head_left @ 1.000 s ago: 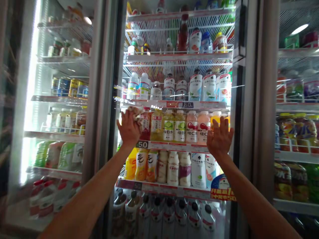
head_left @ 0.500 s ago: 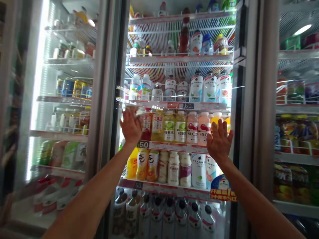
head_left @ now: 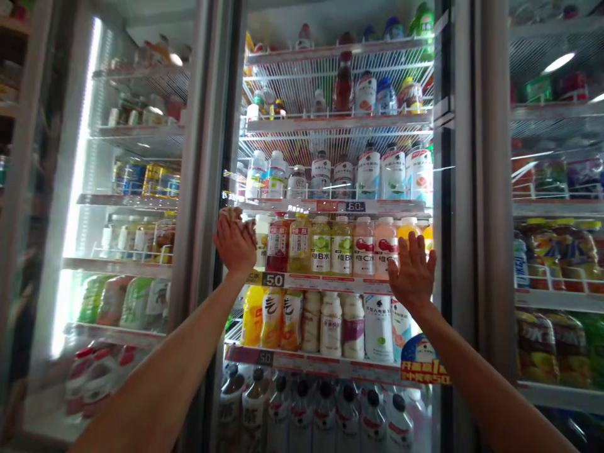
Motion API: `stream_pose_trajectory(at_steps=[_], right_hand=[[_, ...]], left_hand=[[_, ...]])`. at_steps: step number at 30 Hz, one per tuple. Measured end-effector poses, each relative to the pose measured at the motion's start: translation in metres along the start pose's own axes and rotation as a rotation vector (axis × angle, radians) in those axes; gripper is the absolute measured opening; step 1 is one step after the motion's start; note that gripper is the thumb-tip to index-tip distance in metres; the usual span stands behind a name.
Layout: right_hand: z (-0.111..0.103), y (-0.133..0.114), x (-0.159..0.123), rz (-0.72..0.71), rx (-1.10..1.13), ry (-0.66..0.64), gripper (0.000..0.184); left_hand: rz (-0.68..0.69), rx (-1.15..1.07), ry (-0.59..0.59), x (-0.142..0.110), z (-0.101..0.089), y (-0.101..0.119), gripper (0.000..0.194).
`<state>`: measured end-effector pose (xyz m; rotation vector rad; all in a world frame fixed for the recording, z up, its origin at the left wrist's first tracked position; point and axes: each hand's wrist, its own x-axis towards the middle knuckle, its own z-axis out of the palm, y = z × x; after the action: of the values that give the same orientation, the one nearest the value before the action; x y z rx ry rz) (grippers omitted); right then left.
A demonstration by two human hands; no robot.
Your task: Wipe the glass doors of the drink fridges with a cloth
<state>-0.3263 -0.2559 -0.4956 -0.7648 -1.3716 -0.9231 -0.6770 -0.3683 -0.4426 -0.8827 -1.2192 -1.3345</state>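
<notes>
At the left side of the glass door (head_left: 330,286), my left hand (head_left: 234,248) holds a crumpled brownish cloth (head_left: 250,229) under its palm. The cloth pokes out past the fingertips and the right side of the hand; the rest is hidden. Farther right, my right hand (head_left: 414,270) is spread with its palm toward the glass and holds nothing. Behind the pane, a red drink bottle (head_left: 278,245) stands near my left hand. An orange-capped juice bottle (head_left: 406,228) shows just above the right fingers.
Shelves of bottles fill the cooler, with a price tag (head_left: 274,280) on one shelf edge. A metal door frame (head_left: 202,189) runs down the left and another frame (head_left: 481,189) down the right. A promotional sticker (head_left: 425,360) is at lower right.
My left hand has moved left with the cloth, toward the door's left edge. The right hand stays in nearly the same place. The view has shifted slightly.
</notes>
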Motion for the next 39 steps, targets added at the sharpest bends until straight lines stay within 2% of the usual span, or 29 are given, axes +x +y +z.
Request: stream_pose_trajectory(at_steps=[1,3,4,6,7,8,9,11,13,14,15,16,18,20,21,22,23,24,25,27,28,29,31,32,34,36,37,38,39], right_hand=[[0.0,-0.001,0.0,0.002,0.003,-0.003,0.061],[0.0,-0.001,0.0,-0.002,0.006,0.002,0.062],[0.001,0.0,0.0,-0.009,0.004,0.008,0.061],[0.002,0.002,-0.001,-0.022,-0.003,0.016,0.06],[0.002,0.003,-0.002,-0.025,-0.007,0.02,0.06],[0.003,0.004,-0.002,-0.023,-0.012,0.022,0.059],[0.003,0.004,-0.002,-0.017,-0.015,0.024,0.059],[0.003,0.004,-0.003,-0.004,-0.014,0.026,0.059],[0.001,0.002,-0.003,0.004,-0.004,0.02,0.059],[0.001,0.001,-0.003,0.004,0.002,0.018,0.06],[0.0,0.0,-0.003,0.004,0.007,0.016,0.06],[-0.001,-0.001,-0.002,0.003,0.01,0.017,0.059],[-0.001,-0.001,-0.002,-0.004,0.01,0.026,0.059],[-0.001,-0.001,-0.002,-0.015,0.01,0.032,0.058],[-0.001,0.0,-0.002,-0.019,0.012,0.033,0.058],[-0.001,0.001,-0.002,-0.019,0.014,0.032,0.058],[-0.002,0.003,-0.002,-0.02,0.017,0.029,0.057],[-0.003,0.005,-0.002,-0.023,0.019,0.025,0.056],[-0.004,0.007,-0.002,-0.026,0.019,0.019,0.056],[-0.007,0.01,-0.003,-0.026,0.018,0.009,0.054],[-0.009,0.011,-0.003,-0.023,0.019,0.006,0.053],[-0.009,0.01,-0.003,-0.021,0.025,0.005,0.053],[-0.008,0.003,-0.002,-0.029,0.049,0.011,0.054],[-0.007,-0.002,0.0,-0.044,0.067,0.013,0.054],[-0.004,-0.014,0.004,-0.075,0.098,0.019,0.054],[-0.002,-0.02,0.01,-0.087,0.108,0.027,0.053],[-0.003,-0.018,0.013,-0.083,0.103,0.031,0.053],[-0.004,-0.013,0.016,-0.068,0.091,0.037,0.052],[-0.006,-0.005,0.018,-0.042,0.074,0.043,0.052]], left_hand=[[-0.008,0.0,0.009,0.001,0.002,0.004,0.05],[0.124,-0.032,-0.043,-0.009,0.009,0.039,0.049],[0.231,-0.056,-0.085,-0.017,0.012,0.062,0.048],[0.535,-0.116,-0.179,-0.034,0.016,0.102,0.048],[0.658,-0.138,-0.224,-0.039,0.015,0.11,0.047],[0.731,-0.148,-0.262,-0.041,0.013,0.109,0.047],[0.729,-0.141,-0.29,-0.039,0.009,0.099,0.046],[0.516,-0.079,-0.286,-0.025,0.0,0.062,0.045],[0.149,0.016,-0.168,-0.007,-0.006,0.026,0.048],[0.018,0.047,-0.111,0.0,-0.006,0.017,0.049],[-0.05,0.062,-0.074,0.004,-0.005,0.018,0.051],[-0.055,0.061,-0.066,0.004,-0.001,0.027,0.051],[0.122,0.011,-0.131,-0.007,0.008,0.067,0.052],[0.452,-0.084,-0.224,-0.024,0.017,0.111,0.05],[0.607,-0.129,-0.258,-0.03,0.019,0.125,0.049],[0.725,-0.163,-0.284,-0.033,0.02,0.132,0.048],[0.772,-0.179,-0.295,-0.032,0.02,0.13,0.047],[0.724,-0.173,-0.285,-0.026,0.018,0.119,0.046],[0.607,-0.153,-0.255,-0.016,0.016,0.102,0.045],[0.258,-0.097,-0.141,0.009,0.012,0.061,0.046],[0.15,-0.081,-0.086,0.021,0.01,0.044,0.049],[0.053,-0.067,-0.034,0.029,0.01,0.034,0.051],[0.023,-0.062,0.001,0.031,0.012,0.039,0.052],[0.058,-0.067,-0.012,0.024,0.015,0.053,0.052],[0.246,-0.094,-0.094,0.002,0.02,0.092,0.049],[0.614,-0.149,-0.221,-0.02,0.023,0.126,0.046],[0.766,-0.172,-0.272,-0.026,0.023,0.134,0.045],[0.856,-0.188,-0.305,-0.026,0.022,0.135,0.045],[0.853,-0.192,-0.311,-0.021,0.02,0.129,0.045]])
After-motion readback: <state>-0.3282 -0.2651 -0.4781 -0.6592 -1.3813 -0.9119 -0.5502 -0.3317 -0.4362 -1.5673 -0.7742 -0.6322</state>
